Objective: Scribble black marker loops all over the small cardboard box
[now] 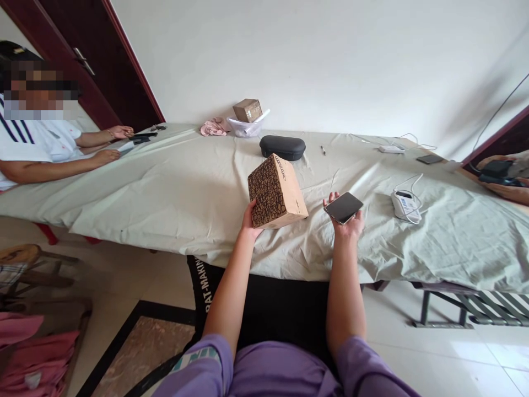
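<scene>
My left hand (249, 219) grips the lower left corner of a cardboard box (268, 194), its thumb on the face printed with a dense black pattern. The box is tilted, and its plain brown side faces right. Some of my left fingers are hidden beneath it. To the right, my right hand (349, 225) is palm up with a smartphone (344, 207) in it, the dark screen facing upward. My right fingertips show past the phone's left edge. Just behind the box lies a black hard case (282, 147).
A pale cloth covers the long table (173, 198). At the back are a clear plastic basket (247, 128) with a small carton (248, 110), and a pink cloth (215, 127). A white device with a cable (405, 207) is at right. Another person (45, 132) sits at left.
</scene>
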`<state>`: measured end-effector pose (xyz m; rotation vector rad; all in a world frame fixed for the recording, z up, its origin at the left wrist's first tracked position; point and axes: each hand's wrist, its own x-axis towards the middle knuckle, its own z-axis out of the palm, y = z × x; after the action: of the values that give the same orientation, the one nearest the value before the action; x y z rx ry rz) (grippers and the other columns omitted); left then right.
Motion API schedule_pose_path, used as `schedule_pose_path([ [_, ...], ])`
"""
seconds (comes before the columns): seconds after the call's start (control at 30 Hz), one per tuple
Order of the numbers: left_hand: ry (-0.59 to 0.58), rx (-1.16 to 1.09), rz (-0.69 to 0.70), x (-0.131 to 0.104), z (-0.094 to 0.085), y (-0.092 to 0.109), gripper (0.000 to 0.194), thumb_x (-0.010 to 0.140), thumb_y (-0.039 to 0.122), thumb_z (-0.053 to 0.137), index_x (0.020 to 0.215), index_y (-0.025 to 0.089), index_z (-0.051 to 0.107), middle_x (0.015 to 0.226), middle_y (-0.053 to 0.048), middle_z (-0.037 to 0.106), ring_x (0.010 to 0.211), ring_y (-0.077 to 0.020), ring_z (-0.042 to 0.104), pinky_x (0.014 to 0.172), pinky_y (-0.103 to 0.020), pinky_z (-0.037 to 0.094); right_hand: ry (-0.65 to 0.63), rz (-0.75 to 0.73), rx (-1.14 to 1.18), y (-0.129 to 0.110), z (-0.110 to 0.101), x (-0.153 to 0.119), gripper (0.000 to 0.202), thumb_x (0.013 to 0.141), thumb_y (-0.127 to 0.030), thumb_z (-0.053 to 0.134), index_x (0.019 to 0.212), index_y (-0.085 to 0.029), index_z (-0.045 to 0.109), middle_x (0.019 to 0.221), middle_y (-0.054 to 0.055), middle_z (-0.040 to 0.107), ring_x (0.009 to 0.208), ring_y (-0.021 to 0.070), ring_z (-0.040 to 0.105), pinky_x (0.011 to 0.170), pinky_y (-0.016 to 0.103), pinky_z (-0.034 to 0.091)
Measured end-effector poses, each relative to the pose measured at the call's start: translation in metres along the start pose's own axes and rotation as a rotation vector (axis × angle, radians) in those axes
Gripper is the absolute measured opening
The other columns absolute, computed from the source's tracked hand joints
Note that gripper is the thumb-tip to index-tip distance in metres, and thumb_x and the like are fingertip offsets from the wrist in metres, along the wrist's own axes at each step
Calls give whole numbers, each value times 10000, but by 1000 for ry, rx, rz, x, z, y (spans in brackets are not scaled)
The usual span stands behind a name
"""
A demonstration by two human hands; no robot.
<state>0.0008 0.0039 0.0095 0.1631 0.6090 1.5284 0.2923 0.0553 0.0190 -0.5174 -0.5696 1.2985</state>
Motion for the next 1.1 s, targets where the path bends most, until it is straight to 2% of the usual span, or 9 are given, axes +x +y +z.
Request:
schedule_pose_path([
  [0.13, -20, 1, 15, 2, -2, 0, 368, 1017, 410, 601, 1205, 163, 798, 1093, -138, 867, 1216, -333, 791, 1130, -504, 581, -90, 38, -42, -14, 26, -16, 483, 902, -531, 456, 1149, -246, 758, 1348, 199, 754, 1346, 370, 669, 996, 601, 557],
  [0.23, -47, -6, 4, 3, -4, 1, 389, 1042, 422, 560, 1190, 153, 800, 1099, -141, 866, 1187, -335, 796, 1126, -490, 584, -243, 84, -97, -25, 61, -37, 532, 921, -595, 507, 1274, -265, 728, 1473, 192, 702, 1292, 350, 668, 907, 534, 591],
  [0.3, -54, -14, -19, 3, -4, 2, 410, 1073, 421, 515, 1143, 135, 801, 1062, -142, 866, 1182, -335, 791, 1129, -466, 581, -332, 145, -151, -26, 90, -52, 569, 935, -680, 514, 1311, -295, 696, 1450, 166, 711, 1210, 325, 682, 842, 486, 605],
  [0.37, -65, -23, -32, 0, -4, 3, 426, 1088, 416, 481, 1126, 130, 795, 1027, -138, 864, 1214, -337, 779, 1150, -462, 569, -426, 233, -154, -20, 119, -62, 590, 940, -719, 488, 1311, -297, 671, 1388, 147, 736, 1119, 302, 696, 787, 449, 611],
  [0.47, -151, -19, -3, -3, -3, 3, 442, 1082, 417, 473, 1253, 143, 774, 1091, -125, 865, 1274, -323, 766, 1196, -487, 551, -576, 393, -60, -2, 157, -67, 588, 929, -697, 468, 1285, -266, 651, 1283, 143, 768, 1049, 296, 706, 725, 423, 620],
  [0.57, -262, -16, 82, -3, -4, 2, 453, 1066, 401, 486, 1401, 233, 741, 1213, -81, 860, 1342, -285, 746, 1238, -462, 530, -671, 506, 71, 16, 183, -67, 564, 902, -650, 496, 1269, -248, 642, 1244, 141, 781, 1015, 289, 705, 670, 377, 607],
  [0.7, -267, -29, 156, 0, -6, 3, 457, 1055, 391, 475, 1430, 332, 730, 1297, -23, 847, 1452, -271, 681, 1249, -457, 530, -689, 561, 155, 28, 195, -68, 553, 908, -619, 490, 1291, -244, 628, 1241, 140, 785, 984, 278, 695, 663, 365, 596],
  [0.97, -435, -24, 220, -2, -4, 6, 504, 1059, 334, 478, 1529, 292, 653, 1656, -10, 631, 1651, -298, 455, 1336, -505, 428, -667, 648, 222, 30, 191, -69, 554, 973, -609, 433, 1342, -251, 641, 1291, 151, 786, 1015, 296, 717, 711, 416, 642],
  [1.1, -385, 3, 211, 3, -8, 4, 541, 1068, 421, 488, 1575, 270, 604, 1659, -44, 627, 1677, -332, 403, 1357, -539, 391, -610, 725, 288, 33, 193, -65, 555, 1040, -550, 341, 1378, -230, 642, 1271, 161, 801, 1060, 316, 733, 768, 470, 668],
])
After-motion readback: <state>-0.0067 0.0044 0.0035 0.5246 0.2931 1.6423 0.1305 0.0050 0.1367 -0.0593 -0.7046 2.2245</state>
